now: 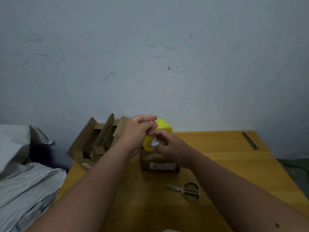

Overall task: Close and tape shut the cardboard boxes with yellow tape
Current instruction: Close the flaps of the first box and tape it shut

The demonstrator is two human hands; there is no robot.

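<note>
I had the yellow tape roll (158,133) up above the closed box (159,162), my right hand (168,146) clasped around it and my left hand (139,127) pinching at its edge, hunting the loose end, I reckoned. Next came pulling a strip across the box's top seam. Scissors (188,190) lay near the box; open boxes (97,141) waited left of it, nothing blocking.

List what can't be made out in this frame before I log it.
Head view only:
- Top of the nearer cardboard box: hidden by the hands and the yellow tape roll, so flaps shut or not is unclear.
- Tape's loose end: covered by the left hand and right hand.
- Box label: too small to read.
- Open boxes: contents hidden by flaps.
</note>
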